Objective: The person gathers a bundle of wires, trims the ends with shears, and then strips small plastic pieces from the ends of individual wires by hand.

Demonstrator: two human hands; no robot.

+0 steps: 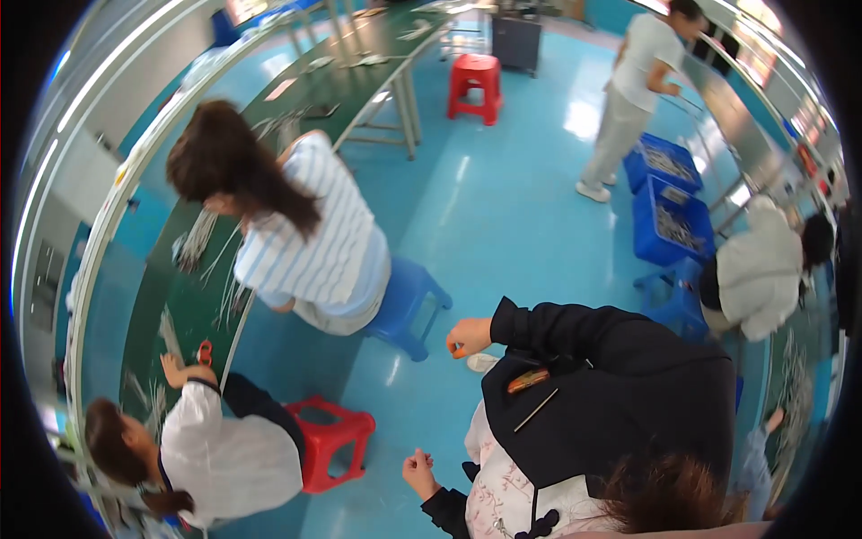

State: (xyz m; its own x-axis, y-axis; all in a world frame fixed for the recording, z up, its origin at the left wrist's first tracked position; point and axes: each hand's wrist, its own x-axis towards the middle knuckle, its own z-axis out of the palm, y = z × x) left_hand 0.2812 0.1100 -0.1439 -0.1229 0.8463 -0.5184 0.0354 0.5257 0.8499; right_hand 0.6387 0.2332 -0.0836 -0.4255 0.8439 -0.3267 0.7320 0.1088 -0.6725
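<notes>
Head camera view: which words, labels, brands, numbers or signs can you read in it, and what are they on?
None can be read.
Orange-and-green item on the black jacket: too blurred to tell whether it carries print.
Nearer blue bin: any label is too small to read.

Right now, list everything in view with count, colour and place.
Co-workers: at least five, mostly pale tops, left and right.
Long worktable: one, green, left.
Wire bundles: several, whitish, on that table.
Looped tool: one, orange, same table.
Stools: at least four, red and blue, on the floor.
Crates: two, blue, upper right.
Cabinet: one, dark grey, top middle.
Own jacket: one, black, lower right.
Left hand: one, black-sleeved, lower middle.
Right hand: one, black-sleeved, centre, holding a small orange item.
</notes>
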